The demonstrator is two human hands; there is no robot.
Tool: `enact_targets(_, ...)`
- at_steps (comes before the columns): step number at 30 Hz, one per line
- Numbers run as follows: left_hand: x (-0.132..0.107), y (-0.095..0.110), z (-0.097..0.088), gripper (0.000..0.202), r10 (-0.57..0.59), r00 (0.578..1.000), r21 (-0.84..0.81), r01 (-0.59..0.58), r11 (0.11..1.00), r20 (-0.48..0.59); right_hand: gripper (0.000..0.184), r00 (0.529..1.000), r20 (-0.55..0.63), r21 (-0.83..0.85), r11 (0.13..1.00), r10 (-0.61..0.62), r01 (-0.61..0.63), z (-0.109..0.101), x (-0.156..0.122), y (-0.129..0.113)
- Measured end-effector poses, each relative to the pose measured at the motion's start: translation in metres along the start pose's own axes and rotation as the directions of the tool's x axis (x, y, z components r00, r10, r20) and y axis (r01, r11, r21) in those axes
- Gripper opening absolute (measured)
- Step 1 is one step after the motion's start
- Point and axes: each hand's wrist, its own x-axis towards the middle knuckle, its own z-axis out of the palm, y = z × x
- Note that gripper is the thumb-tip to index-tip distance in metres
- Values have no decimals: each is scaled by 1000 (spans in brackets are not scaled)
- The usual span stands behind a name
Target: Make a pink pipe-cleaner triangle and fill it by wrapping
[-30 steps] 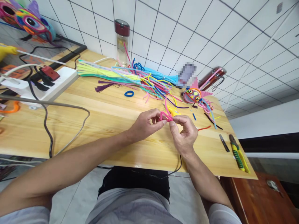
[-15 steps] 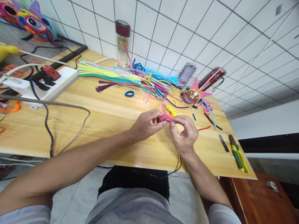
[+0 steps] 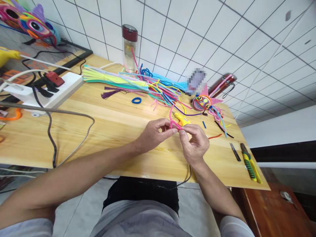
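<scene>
A bent pink pipe cleaner [image 3: 174, 124] is pinched between my two hands above the middle of the table, one end looping upward. My left hand [image 3: 158, 133] grips its left part between thumb and fingers. On the other side, my right hand [image 3: 195, 141] pinches the pink pipe cleaner near its folded end, thumb tip close to the left thumb. Just behind the hands lies a yellow glue gun [image 3: 181, 119], partly hidden by them. A ring of blue pipe cleaner [image 3: 136, 100] rests farther back on the left.
Bundled pipe cleaners [image 3: 116, 79] lie along the wall by a glass bottle [image 3: 129, 49]. A power strip [image 3: 61, 90] with cables sits left. At right are a fish-like craft figure [image 3: 201, 102], small snips [image 3: 235, 152] and pliers [image 3: 250, 163] near the table edge.
The pink pipe cleaner's loop between the fingers looks more open and angular than before. Both hands stay almost in place, and the view has shifted slightly.
</scene>
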Motion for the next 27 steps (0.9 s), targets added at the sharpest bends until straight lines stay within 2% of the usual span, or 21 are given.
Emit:
enact_targets(12,0,-2,2,21,-37,999,-48,37,998,-6,6,997,24,-1,998,69,-69,-2,-2,0)
enact_targets(19,-1,-1,3,19,-29,1000,-27,29,999,3,8,997,18,23,996,81,-81,-1,-4,1)
enact_targets(21,1,0,2,17,15,1000,4,-15,1000,2,6,990,26,50,989,136,-137,-2,-5,3)
enact_targets(23,3,1,-1,17,90,996,56,-89,995,-22,9,969,45,81,966,242,-245,-3,-5,4)
enact_targets(25,5,2,-4,25,153,988,98,-149,984,-37,15,926,82,138,916,368,-376,-4,-3,5)
enact_targets(27,7,4,-7,31,130,991,99,-130,987,7,21,876,139,204,853,461,-481,-4,1,5)
